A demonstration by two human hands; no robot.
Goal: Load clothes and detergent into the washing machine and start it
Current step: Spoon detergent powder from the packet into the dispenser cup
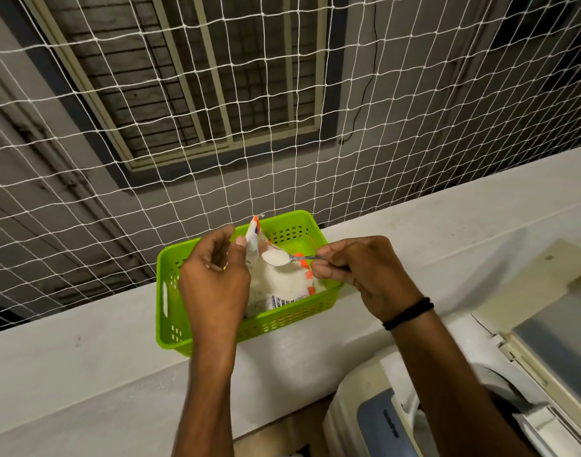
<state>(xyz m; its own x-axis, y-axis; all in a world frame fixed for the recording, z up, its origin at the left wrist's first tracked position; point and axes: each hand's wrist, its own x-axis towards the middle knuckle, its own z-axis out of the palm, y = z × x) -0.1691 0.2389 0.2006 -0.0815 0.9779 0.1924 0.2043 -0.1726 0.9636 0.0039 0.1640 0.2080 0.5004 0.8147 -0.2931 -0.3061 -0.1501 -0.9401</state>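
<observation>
A green plastic basket (170, 291) stands on a grey ledge. Inside it lies an open detergent bag (282, 285), white with orange trim, full of white powder. My left hand (213, 275) pinches the bag's upper edge and holds it open. My right hand (358, 272) grips a metal spoon (277, 257) heaped with white powder, held just above the bag's mouth. The washing machine (374, 423) sits at the lower right, below my right forearm, with its lid (552, 328) raised.
The grey ledge (84, 374) runs across the view from lower left to upper right. A white safety net (216, 127) rises directly behind the basket, with a building wall and barred window beyond it.
</observation>
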